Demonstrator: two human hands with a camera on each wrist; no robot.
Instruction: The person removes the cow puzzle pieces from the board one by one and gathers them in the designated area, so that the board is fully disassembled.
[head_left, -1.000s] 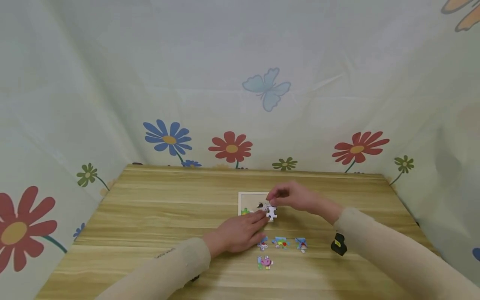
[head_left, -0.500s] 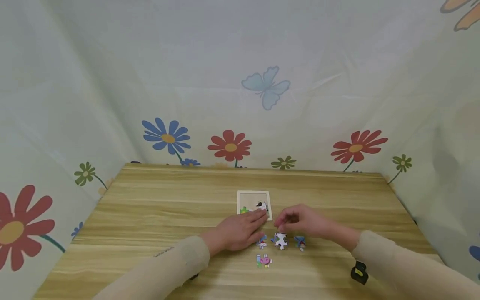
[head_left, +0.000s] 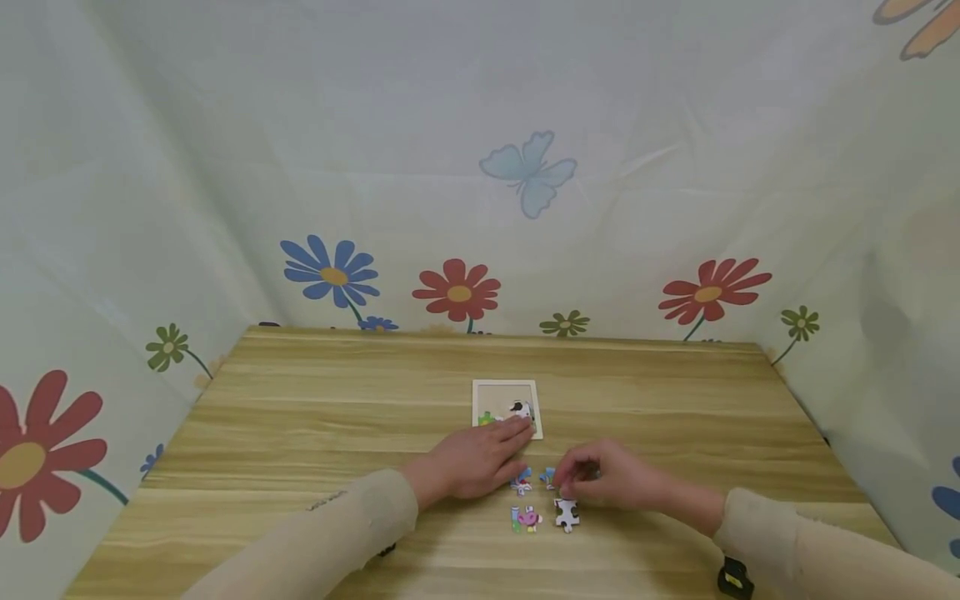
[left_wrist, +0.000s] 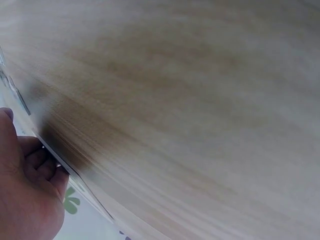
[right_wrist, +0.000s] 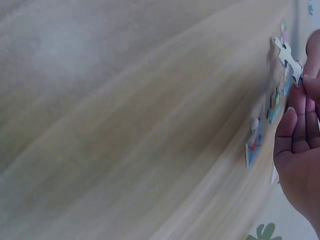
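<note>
Pinching a black-and-white puzzle piece [head_left: 567, 516] in the right hand [head_left: 615, 477], above the surface [head_left: 360, 392] on the near side of the frame [head_left: 495, 397], with loose colourful pieces [head_left: 529, 519] on that same side. Resting the left hand [head_left: 477, 460] on the frame's near part with fingers extended.

There are two hands [head_left: 480, 460] [head_left: 617, 473], one tray [head_left: 495, 396] and five loose puzzle pieces [head_left: 567, 518].

Near L corner of tray [head_left: 491, 395] hidden under L hand [head_left: 478, 462]; blue pc [head_left: 547, 477] partly, b/w pc [head_left: 567, 516] at its pinched end, hidden by R hand [head_left: 613, 477]. Table [head_left: 337, 383]: near edge + corners cut off. Marks [head_left: 327, 501] on L sleeve [head_left: 330, 533] too sm. to read. Wrist views: both hands cut off, table blurry.
</note>
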